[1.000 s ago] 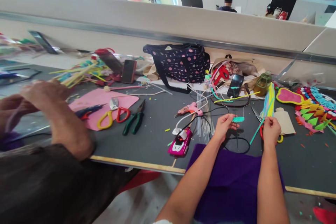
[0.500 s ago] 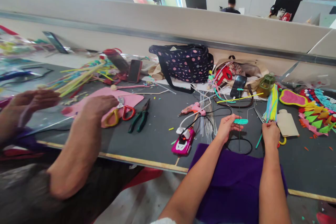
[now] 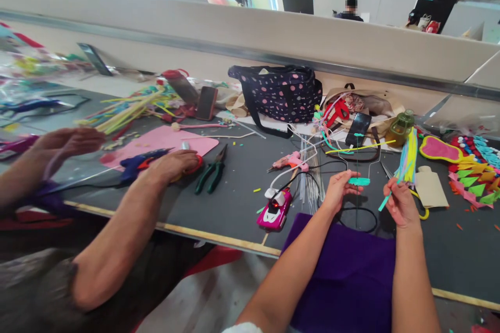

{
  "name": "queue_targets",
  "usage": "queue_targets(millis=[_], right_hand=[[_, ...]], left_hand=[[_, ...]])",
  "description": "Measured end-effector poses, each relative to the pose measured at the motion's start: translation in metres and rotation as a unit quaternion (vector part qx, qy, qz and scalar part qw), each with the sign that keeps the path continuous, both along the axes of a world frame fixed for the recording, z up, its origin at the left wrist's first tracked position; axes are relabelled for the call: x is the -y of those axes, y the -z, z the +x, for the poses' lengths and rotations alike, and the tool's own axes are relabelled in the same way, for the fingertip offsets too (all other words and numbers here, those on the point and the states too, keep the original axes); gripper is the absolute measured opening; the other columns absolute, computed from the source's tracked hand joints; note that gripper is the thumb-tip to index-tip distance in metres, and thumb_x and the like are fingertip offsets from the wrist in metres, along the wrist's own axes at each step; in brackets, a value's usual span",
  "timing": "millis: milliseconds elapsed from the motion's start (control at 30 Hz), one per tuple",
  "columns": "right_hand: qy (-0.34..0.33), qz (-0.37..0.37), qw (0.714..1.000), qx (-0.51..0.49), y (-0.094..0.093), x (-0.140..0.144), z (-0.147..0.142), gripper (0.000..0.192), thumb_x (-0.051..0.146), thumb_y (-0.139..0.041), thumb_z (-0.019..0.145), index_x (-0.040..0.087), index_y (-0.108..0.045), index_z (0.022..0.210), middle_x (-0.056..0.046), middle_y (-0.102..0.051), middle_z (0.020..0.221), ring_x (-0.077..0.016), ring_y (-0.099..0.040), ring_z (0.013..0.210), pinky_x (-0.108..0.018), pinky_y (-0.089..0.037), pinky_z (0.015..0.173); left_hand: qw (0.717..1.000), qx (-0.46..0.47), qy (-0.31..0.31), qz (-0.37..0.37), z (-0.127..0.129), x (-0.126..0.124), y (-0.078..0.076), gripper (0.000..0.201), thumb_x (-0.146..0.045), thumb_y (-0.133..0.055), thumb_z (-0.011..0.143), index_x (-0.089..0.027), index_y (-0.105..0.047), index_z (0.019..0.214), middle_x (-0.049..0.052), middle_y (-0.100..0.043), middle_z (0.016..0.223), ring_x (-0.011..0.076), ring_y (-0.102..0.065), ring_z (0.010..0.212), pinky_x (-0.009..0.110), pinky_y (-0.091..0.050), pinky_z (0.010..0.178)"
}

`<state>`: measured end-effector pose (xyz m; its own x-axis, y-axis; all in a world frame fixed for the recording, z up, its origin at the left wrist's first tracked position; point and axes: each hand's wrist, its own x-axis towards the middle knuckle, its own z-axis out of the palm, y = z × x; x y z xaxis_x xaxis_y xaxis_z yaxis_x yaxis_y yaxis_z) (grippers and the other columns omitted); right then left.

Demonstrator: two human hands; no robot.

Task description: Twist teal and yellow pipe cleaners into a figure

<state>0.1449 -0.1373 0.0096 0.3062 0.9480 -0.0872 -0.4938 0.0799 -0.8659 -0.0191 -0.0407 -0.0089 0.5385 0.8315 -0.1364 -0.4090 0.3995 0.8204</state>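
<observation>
Fingers of the left hand pinch a thin wire stem standing straight up, by its teal wrap. Just to the right, the right hand is closed on a bunch of pipe cleaners pointing up and away.

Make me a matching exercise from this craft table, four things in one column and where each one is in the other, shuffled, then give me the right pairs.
Things:
1. Teal wrapped wire
2. Bunch of pipe cleaners
3. Green-handled pliers
4. Pink toy car

Places:
A. Lying on the table right of the co-worker's hand
B. Pinched in the left hand
C. Near the table edge, left of the purple cloth
D. Held in the right hand

Pairs: 1-B, 2-D, 3-A, 4-C
</observation>
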Motion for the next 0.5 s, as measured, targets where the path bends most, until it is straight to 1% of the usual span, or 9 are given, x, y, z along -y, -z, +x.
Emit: queue_targets(millis=[100, 200, 233, 300, 367, 400, 433, 467, 500], right_hand=[[-0.041, 0.014, 0.999, -0.003, 0.0, 0.001, -0.006, 0.034, 0.041, -0.079, 0.066, 0.02, -0.055, 0.077, 0.005, -0.062, 0.06, -0.0043, -0.048, 0.033, -0.011, -0.031, 0.027], [-0.101, 0.012, 0.995, 0.001, 0.002, 0.003, -0.016, 0.039, 0.047, -0.079, 0.065, 0.02, -0.053, 0.075, 0.003, -0.064, 0.058, -0.006, -0.05, 0.031, -0.012, -0.032, 0.027], [-0.128, 0.008, 0.992, 0.006, 0.002, 0.003, -0.02, 0.041, 0.049, -0.079, 0.064, 0.019, -0.053, 0.074, 0.002, -0.065, 0.058, -0.0067, -0.051, 0.031, -0.012, -0.032, 0.026], [-0.205, -0.001, 0.979, 0.014, 0.003, 0.004, -0.026, 0.043, 0.052, -0.079, 0.063, 0.019, -0.053, 0.073, 0.0, -0.067, 0.059, -0.0096, -0.054, 0.032, -0.014, -0.034, 0.026], [-0.276, -0.003, 0.961, 0.021, 0.004, 0.004, -0.032, 0.042, 0.052, -0.078, 0.064, 0.017, -0.055, 0.073, -0.003, -0.069, 0.06, -0.0139, -0.06, 0.038, -0.017, -0.039, 0.029], [-0.295, -0.001, 0.955, 0.026, 0.004, 0.004, -0.033, 0.042, 0.052, -0.078, 0.065, 0.017, -0.057, 0.073, -0.004, -0.07, 0.062, -0.0155, -0.063, 0.041, -0.018, -0.042, 0.031], [-0.297, 0.003, 0.954, 0.033, 0.003, 0.004, -0.034, 0.041, 0.053, -0.077, 0.066, 0.016, -0.058, 0.073, -0.005, -0.07, 0.064, -0.0162, -0.064, 0.043, -0.019, -0.044, 0.032], [-0.282, 0.01, 0.959, 0.04, 0.003, 0.004, -0.035, 0.041, 0.054, -0.075, 0.067, 0.016, -0.06, 0.074, -0.005, -0.071, 0.066, -0.016, -0.064, 0.045, -0.02, -0.044, 0.033], [-0.25, 0.018, 0.967, 0.046, 0.002, 0.003, -0.034, 0.041, 0.055, -0.074, 0.067, 0.016, -0.061, 0.075, -0.006, -0.071, 0.069, -0.0153, -0.064, 0.046, -0.02, -0.045, 0.033]], left_hand=[[1.0, 0.001, -0.01, -0.007, 0.0, -0.001, 0.0, 0.048, -0.05, -0.067, 0.075, -0.007, -0.066, 0.094, 0.013, -0.071, 0.074, 0.0194, -0.067, 0.059, 0.028, -0.053, 0.055], [1.0, 0.001, -0.021, -0.013, 0.0, -0.002, 0.0, 0.048, -0.05, -0.067, 0.075, -0.007, -0.066, 0.095, 0.014, -0.072, 0.076, 0.0197, -0.068, 0.059, 0.028, -0.053, 0.055], [1.0, 0.002, -0.024, -0.014, 0.0, -0.003, 0.0, 0.048, -0.05, -0.066, 0.075, -0.007, -0.066, 0.095, 0.014, -0.072, 0.077, 0.0197, -0.068, 0.059, 0.028, -0.053, 0.055], [0.999, 0.006, -0.031, -0.016, 0.0, -0.004, 0.0, 0.047, -0.05, -0.066, 0.075, -0.007, -0.066, 0.095, 0.013, -0.072, 0.077, 0.0194, -0.068, 0.059, 0.028, -0.054, 0.055], [0.999, 0.008, -0.036, -0.018, 0.0, -0.004, 0.0, 0.046, -0.049, -0.067, 0.075, -0.007, -0.066, 0.095, 0.013, -0.071, 0.076, 0.0189, -0.067, 0.058, 0.028, -0.054, 0.055], [0.999, 0.007, -0.037, -0.018, 0.0, -0.004, 0.0, 0.046, -0.049, -0.067, 0.075, -0.008, -0.066, 0.094, 0.012, -0.071, 0.076, 0.0186, -0.067, 0.058, 0.028, -0.054, 0.055], [0.999, 0.005, -0.036, -0.017, 0.0, -0.004, 0.0, 0.046, -0.049, -0.068, 0.074, -0.008, -0.066, 0.095, 0.012, -0.071, 0.077, 0.0184, -0.067, 0.059, 0.027, -0.054, 0.055], [0.999, 0.003, -0.034, -0.016, 0.0, -0.004, 0.001, 0.046, -0.05, -0.068, 0.074, -0.008, -0.066, 0.095, 0.012, -0.071, 0.077, 0.0184, -0.067, 0.059, 0.027, -0.054, 0.055], [0.999, 0.001, -0.03, -0.014, 0.0, -0.003, 0.001, 0.047, -0.05, -0.068, 0.074, -0.008, -0.066, 0.095, 0.012, -0.071, 0.078, 0.0184, -0.067, 0.06, 0.027, -0.053, 0.055]])
